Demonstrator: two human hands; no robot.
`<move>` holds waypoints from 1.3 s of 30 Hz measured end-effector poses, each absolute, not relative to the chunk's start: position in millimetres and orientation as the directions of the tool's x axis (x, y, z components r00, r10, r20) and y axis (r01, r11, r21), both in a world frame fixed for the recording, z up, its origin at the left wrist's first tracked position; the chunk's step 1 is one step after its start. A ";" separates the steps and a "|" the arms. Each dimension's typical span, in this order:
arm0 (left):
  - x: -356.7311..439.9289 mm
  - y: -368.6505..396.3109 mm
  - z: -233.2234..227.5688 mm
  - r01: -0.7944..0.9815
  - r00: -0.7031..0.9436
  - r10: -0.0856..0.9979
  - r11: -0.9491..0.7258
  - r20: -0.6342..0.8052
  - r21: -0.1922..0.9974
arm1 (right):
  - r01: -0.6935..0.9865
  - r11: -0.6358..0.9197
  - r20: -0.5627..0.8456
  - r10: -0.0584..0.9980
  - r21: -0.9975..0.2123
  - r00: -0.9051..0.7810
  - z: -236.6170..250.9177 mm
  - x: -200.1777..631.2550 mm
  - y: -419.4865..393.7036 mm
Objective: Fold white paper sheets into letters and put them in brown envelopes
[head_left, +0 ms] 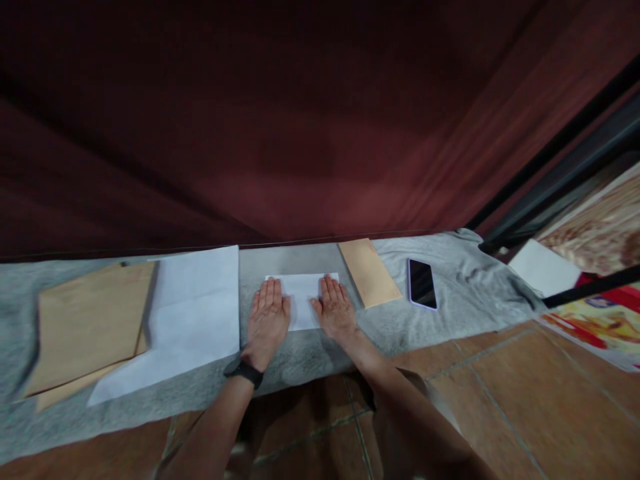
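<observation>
two hands lie flat on a folded white paper (302, 300) in the middle of the grey cloth (320, 360) on the floor. the left hand (267, 321) covers its left end, the right hand (336, 309) its right end, fingers held straight and close together, palms down, gripping nothing. it looks like a fold being pressed flat; the next move would call for firm, even pressure along the crease. a small brown envelope (369, 272) and a phone (422, 284) lie to the right, large white sheets (193, 313) and big brown envelopes (90, 323) to the left. the paper's ends are hidden under the palms, so the crease itself cannot be made out.
</observation>
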State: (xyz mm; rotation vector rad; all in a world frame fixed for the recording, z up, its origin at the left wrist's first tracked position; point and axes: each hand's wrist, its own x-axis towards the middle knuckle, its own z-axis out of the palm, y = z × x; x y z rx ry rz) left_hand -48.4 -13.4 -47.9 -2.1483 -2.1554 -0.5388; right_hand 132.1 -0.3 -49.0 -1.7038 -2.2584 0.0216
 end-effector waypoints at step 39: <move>-62.5 -13.0 -50.1 0.972 -0.067 0.946 -0.010 0.317 0.237 | 0.936 0.293 0.289 0.929 -0.196 -0.230 -55.5 136.2 8.9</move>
